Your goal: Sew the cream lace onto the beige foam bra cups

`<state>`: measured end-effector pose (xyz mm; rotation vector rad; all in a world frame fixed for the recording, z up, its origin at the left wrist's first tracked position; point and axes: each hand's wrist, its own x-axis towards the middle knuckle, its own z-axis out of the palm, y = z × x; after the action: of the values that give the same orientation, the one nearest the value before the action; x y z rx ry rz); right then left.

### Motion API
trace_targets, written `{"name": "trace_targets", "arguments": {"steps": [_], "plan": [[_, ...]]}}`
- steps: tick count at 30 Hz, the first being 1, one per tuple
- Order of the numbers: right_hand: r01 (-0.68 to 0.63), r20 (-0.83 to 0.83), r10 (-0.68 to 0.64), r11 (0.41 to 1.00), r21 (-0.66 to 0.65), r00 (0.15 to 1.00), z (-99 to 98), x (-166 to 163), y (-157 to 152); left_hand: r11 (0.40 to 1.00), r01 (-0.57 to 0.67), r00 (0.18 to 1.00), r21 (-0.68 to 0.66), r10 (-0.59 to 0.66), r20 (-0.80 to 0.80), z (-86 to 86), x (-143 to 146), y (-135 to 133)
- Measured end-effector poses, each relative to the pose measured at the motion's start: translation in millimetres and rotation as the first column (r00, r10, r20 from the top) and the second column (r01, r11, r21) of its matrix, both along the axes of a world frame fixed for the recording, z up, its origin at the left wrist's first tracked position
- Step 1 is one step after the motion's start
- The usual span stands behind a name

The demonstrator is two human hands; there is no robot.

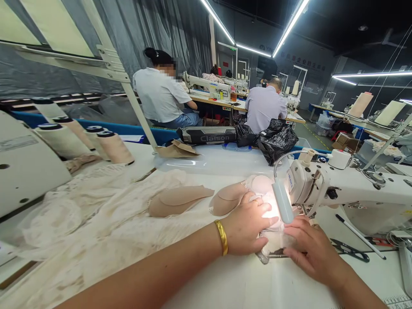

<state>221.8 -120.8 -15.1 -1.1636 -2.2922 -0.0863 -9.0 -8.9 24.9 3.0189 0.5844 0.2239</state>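
My left hand [247, 227], with a gold bangle on the wrist, lies on a piece of lace fabric [273, 242] under the lamp of a white sewing machine [347, 189]; its fingers curl down and press the fabric. My right hand [310, 251] rests flat on the same fabric just in front of the needle area, fingers stretched along it. Beige padded cups [180, 199] lie on the table to the left of my hands, one [227, 201] touching my left hand's far side.
Cream lace fabric [96, 223] is heaped over the left of the table, with thread cones [112, 146] behind it. Black scissors [350, 251] and a pen [358, 231] lie right of my hands. A black bag [277, 139] sits at the back. Two people sit at machines beyond.
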Motion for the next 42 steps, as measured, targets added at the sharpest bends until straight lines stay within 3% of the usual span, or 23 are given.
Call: {"name": "trace_targets", "arguments": {"steps": [4, 9, 12, 16, 19, 22, 25, 30, 35, 42], "plan": [[0.050, 0.075, -0.043, 0.995, -0.088, 0.996, -5.3, -7.7, 5.4, 0.996, -0.086, 0.986, 0.019, 0.088, -0.142, 5.4, 6.1, -16.8], [0.130, 0.116, -0.136, 0.990, 0.058, 0.984, -10.0, 4.9, 13.4, 0.990, -0.082, 0.983, -0.112, 0.062, -0.170, 9.0, 0.5, -19.4], [0.167, 0.061, -0.171, 0.984, 0.061, 0.983, -2.4, 17.9, 11.5, 0.987, -0.025, 0.989, -0.158, 0.001, -0.150, 9.9, -5.7, -15.8], [0.133, 0.023, -0.132, 0.979, -0.152, 0.991, 15.0, 32.2, 4.5, 0.986, 0.089, 0.993, -0.138, -0.099, -0.064, 7.5, -4.2, -10.9], [0.098, 0.007, -0.101, 0.936, -0.338, 0.995, 25.5, 40.0, 1.2, 0.983, 0.151, 0.988, -0.103, -0.152, -0.001, 1.2, 0.4, -5.6], [-0.013, -0.221, -0.086, 0.911, -0.412, 0.971, 25.1, 39.7, 3.6, 0.982, 0.183, 0.983, -0.054, -0.182, 0.029, -6.4, 2.9, -0.3], [-0.027, -0.330, -0.097, 0.935, -0.354, 0.939, 10.3, 28.6, 9.5, 0.976, 0.216, 0.974, -0.006, -0.215, 0.067, -12.3, 3.7, 4.4], [0.217, 0.009, -0.220, 0.950, -0.224, 0.975, -15.5, 12.1, 12.9, 0.979, 0.204, 0.975, 0.021, -0.205, 0.091, -15.8, 5.2, 13.5], [0.277, 0.130, -0.260, 0.951, -0.134, 0.957, -17.5, 13.7, 11.6, 0.985, 0.174, 0.978, 0.011, -0.174, 0.113, -10.9, 6.4, 18.1], [0.301, 0.133, -0.282, 0.940, -0.158, 0.950, -20.2, 13.3, 12.0, 0.989, 0.145, 0.985, 0.023, -0.146, 0.091, -6.3, 8.2, 16.2]]}}
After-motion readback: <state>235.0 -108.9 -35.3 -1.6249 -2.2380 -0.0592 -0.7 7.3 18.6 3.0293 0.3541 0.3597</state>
